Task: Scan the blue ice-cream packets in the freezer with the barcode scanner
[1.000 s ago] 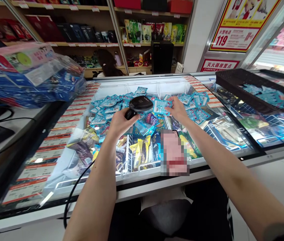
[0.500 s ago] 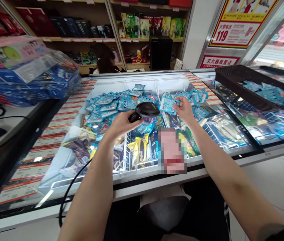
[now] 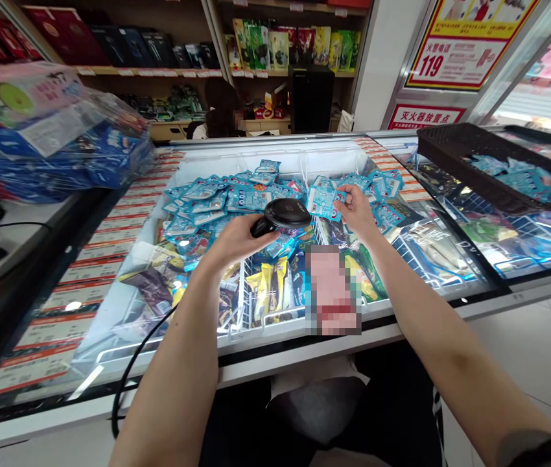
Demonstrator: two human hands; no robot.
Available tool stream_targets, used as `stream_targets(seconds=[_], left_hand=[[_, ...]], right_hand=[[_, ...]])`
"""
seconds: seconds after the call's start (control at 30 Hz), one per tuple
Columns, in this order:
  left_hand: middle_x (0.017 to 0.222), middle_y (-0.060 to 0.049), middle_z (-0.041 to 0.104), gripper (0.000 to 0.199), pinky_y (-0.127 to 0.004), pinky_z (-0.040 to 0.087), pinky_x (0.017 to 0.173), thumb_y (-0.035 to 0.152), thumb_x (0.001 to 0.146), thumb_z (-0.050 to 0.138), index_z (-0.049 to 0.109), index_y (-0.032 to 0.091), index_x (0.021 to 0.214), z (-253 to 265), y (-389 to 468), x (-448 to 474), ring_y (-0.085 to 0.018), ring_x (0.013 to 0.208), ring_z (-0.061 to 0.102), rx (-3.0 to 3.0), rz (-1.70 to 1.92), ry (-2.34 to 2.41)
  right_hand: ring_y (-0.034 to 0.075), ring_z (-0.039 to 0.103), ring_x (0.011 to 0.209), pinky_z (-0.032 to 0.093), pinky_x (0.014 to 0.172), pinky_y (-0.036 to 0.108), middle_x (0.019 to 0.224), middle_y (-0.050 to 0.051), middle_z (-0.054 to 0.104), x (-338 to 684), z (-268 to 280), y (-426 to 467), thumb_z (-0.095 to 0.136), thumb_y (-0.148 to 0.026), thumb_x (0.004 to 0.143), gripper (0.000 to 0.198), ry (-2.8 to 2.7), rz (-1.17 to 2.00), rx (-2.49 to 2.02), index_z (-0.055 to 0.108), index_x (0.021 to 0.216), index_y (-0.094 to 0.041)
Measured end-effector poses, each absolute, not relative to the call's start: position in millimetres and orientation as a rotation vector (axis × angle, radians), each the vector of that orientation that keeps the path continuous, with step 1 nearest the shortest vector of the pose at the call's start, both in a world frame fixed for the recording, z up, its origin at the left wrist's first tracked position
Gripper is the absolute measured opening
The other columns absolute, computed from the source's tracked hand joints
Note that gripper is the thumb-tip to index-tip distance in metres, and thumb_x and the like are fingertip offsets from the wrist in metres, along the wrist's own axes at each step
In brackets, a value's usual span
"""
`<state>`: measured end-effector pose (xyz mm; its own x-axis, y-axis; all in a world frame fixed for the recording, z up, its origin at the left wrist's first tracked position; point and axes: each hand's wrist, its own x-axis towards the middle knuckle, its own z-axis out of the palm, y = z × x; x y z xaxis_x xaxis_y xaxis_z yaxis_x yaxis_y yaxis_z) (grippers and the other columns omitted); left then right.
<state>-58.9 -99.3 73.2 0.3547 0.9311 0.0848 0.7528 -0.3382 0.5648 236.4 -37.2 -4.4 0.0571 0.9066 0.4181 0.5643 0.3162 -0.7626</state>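
Observation:
My left hand is wrapped round the handle of a black barcode scanner, whose cable runs down past my forearm. The scanner's head points right, towards a light-blue packet. That packet is pinched by its right edge in my right hand, with a printed side showing. Below and around both hands, many similar blue packets lie in a loose heap on the freezer's glass top. Ice creams in wrappers show through the glass.
A dark basket with blue packets stands at the right. Plastic-wrapped boxes sit at the left. A blurred pink item lies near the front edge. Behind the freezer are a person and shelves of goods.
The packet in my right hand has shifted very slightly left. The scanner stays almost in place, and the person behind has moved slightly right in view.

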Motion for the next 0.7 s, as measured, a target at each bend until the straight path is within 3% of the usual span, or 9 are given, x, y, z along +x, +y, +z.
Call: stream_targets(seconds=[0.3, 0.43, 0.57, 0.7], left_hand=[[0.063, -0.002, 0.057, 0.043, -0.025, 0.028, 0.049, 0.057, 0.075, 0.058, 0.066, 0.016, 0.087, 72.1, -98.5, -58.7, -0.013, 0.055, 0.046, 2.140, 0.590, 1.483], [0.059, -0.002, 0.055, 0.042, -0.025, 0.028, 0.049, 0.055, 0.074, 0.061, 0.066, 0.016, 0.086, 71.7, -97.1, -61.4, -0.014, 0.055, 0.046, 2.116, 0.672, 1.564], [0.061, -0.003, 0.058, 0.044, -0.025, 0.030, 0.050, 0.055, 0.073, 0.060, 0.067, 0.015, 0.088, 71.8, -95.3, -64.9, -0.016, 0.057, 0.050, 2.054, 0.743, 1.669], [0.065, -0.004, 0.062, 0.046, -0.025, 0.034, 0.052, 0.056, 0.072, 0.060, 0.068, 0.016, 0.092, 68.8, -91.3, -68.7, -0.018, 0.060, 0.055, 1.986, 0.851, 1.726]], right_hand=[[0.025, 0.060, 0.074, 0.053, 0.074, 0.045, 0.078, 0.004, 0.057, 236.7, 2.6, -42.6, 0.038, -0.058, 0.092, 0.055, -1.696, 0.356, -1.433, 0.045, 0.131, -0.020], [0.025, 0.061, 0.082, 0.051, 0.080, 0.044, 0.093, 0.010, 0.062, 244.9, 17.5, -52.6, 0.031, -0.046, 0.096, 0.050, -1.663, 0.153, -1.546, 0.043, 0.135, -0.017], [0.028, 0.059, 0.098, 0.046, 0.090, 0.046, 0.112, 0.014, 0.063, 265.1, 23.5, -55.0, 0.024, -0.035, 0.097, 0.044, -1.544, -0.032, -1.646, 0.055, 0.123, -0.017], [0.032, 0.055, 0.107, 0.043, 0.093, 0.051, 0.113, 0.017, 0.061, 288.1, 11.8, -46.3, 0.034, -0.047, 0.094, 0.049, -1.411, -0.140, -1.791, 0.055, 0.123, -0.014]])
